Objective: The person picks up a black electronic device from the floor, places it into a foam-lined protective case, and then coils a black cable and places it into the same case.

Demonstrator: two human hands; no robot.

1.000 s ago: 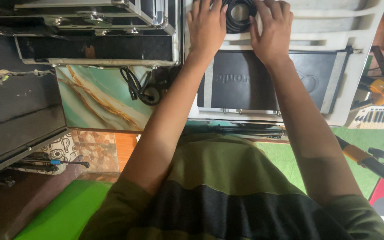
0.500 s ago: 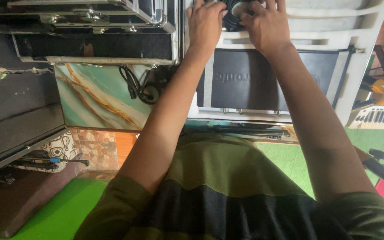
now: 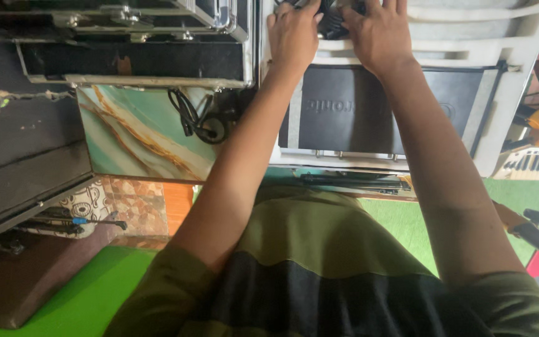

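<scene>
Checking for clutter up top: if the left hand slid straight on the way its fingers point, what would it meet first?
The left hand already rests against the black round object at the frame's top edge, so probably that; anything beyond it is out of view.

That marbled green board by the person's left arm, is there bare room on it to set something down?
Yes. The marbled board is bare across its left and lower part, between the metal case and the floor tiles. Its right corner is crowded by coiled black cables. Both hands crowd the black round thing.
</scene>
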